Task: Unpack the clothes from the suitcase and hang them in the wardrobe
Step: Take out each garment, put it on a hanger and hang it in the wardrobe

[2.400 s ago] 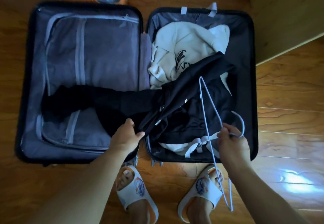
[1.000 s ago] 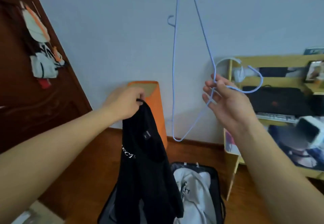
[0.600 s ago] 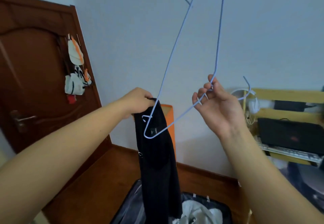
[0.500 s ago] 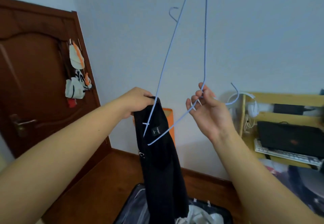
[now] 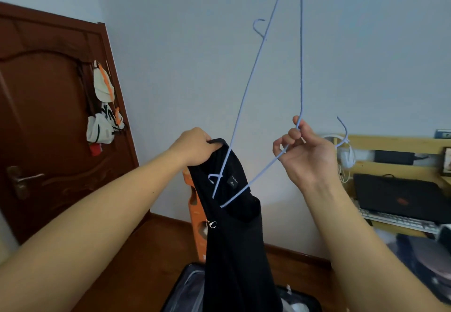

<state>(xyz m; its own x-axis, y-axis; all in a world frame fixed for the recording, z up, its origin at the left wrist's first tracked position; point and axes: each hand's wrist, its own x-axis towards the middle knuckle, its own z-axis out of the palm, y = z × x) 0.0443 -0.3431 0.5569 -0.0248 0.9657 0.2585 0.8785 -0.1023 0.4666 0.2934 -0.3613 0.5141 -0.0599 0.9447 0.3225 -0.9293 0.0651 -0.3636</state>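
Above the suitcase (image 5: 185,287): left hand (image 5: 195,147) gripping black garment (image 5: 234,238), right hand (image 5: 305,150) pinching wire hanger (image 5: 301,55); hanger tip may snag the collar.

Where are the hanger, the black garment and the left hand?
hanger (image 5: 302,67): head view, on its long straight wire.
black garment (image 5: 239,250): head view, mid hanging fabric.
left hand (image 5: 195,144): head view, back of hand.
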